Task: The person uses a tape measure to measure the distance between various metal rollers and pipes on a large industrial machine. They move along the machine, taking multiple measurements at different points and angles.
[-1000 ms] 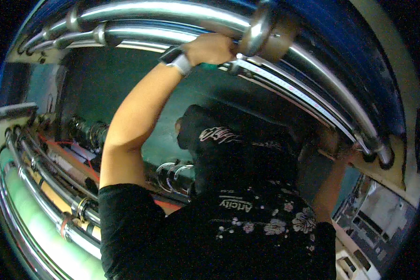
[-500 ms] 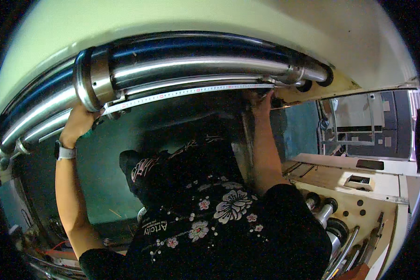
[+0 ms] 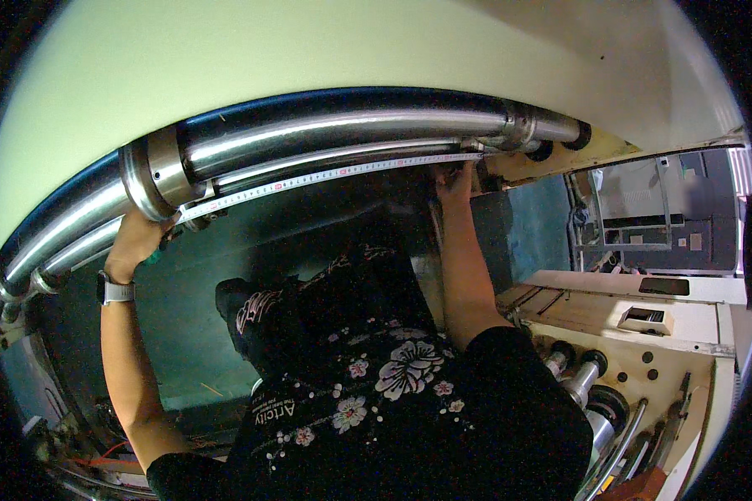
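Observation:
A white tape measure blade [image 3: 309, 182] with small red marks is stretched along a thin metal bar, below a thick polished roller [image 3: 334, 129]. My left hand [image 3: 142, 240] is closed under a wide metal collar [image 3: 147, 177], around the tape measure's case, of which only a bit of dark green shows. The blade runs out from there to the right. At its far right end, my right hand [image 3: 454, 182] is closed on the blade's tip, close to the roller's end fitting; its fingertips are in shadow and partly hidden.
A pale machine panel [image 3: 351, 50] curves above the rollers. Below lies a dark green floor [image 3: 200, 334]. At the lower right, more roller ends [image 3: 593, 367] and rods [image 3: 635, 438] stick out by a cream side frame [image 3: 685, 392].
The view has shifted slightly, so the roller sits a little lower. Both hands keep their hold and the tape stays stretched; my right hand appears slightly further left and lower.

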A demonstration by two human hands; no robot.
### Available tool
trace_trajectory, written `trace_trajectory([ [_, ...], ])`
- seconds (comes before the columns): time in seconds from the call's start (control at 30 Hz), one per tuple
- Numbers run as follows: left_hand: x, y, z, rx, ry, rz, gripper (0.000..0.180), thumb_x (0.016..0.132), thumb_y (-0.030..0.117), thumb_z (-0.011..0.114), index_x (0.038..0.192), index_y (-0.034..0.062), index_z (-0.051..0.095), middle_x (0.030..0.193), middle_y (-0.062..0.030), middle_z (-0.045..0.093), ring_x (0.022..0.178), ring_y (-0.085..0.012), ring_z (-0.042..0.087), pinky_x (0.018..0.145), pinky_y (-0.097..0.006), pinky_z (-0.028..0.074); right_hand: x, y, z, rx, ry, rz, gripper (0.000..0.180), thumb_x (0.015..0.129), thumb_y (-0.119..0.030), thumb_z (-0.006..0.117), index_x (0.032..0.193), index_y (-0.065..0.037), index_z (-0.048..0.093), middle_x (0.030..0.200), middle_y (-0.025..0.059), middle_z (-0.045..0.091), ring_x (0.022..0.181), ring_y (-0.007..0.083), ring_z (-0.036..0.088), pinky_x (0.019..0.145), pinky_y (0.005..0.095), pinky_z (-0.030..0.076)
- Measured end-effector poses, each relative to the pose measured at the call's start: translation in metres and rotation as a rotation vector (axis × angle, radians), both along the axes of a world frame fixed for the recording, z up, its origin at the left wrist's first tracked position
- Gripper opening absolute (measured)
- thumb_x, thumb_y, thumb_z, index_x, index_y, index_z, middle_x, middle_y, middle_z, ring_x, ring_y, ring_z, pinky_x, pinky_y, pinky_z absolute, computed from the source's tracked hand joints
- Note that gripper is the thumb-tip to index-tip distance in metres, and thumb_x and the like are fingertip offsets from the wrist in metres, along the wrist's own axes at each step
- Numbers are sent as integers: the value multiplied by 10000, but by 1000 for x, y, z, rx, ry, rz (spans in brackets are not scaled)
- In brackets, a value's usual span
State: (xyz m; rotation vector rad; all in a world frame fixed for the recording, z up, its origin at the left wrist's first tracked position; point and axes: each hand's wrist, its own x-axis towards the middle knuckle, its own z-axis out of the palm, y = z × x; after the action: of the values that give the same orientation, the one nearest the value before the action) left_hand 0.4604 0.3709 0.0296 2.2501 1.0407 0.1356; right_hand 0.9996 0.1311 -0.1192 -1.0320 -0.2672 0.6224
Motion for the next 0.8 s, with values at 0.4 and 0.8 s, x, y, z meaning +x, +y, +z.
trace_trajectory([
  [0.4,-2,0,-7,24,-91,34,201,783,195,577,767,-2,539,590,-78,535,522,-171,516,502,-305,399,-14,1,27,-81,108,1,439,777,-516,510,1076,-195,518,969,-23,544,835,152,497,591,268,394],
  [0.8,2,-5,-1,22,-164,1,152,785,123,576,823,-17,531,599,-55,525,508,-131,491,469,-286,385,-1,-1,12,-141,204,-126,417,789,-475,502,1073,-170,511,1041,23,508,898,194,440,805,382,364],
])
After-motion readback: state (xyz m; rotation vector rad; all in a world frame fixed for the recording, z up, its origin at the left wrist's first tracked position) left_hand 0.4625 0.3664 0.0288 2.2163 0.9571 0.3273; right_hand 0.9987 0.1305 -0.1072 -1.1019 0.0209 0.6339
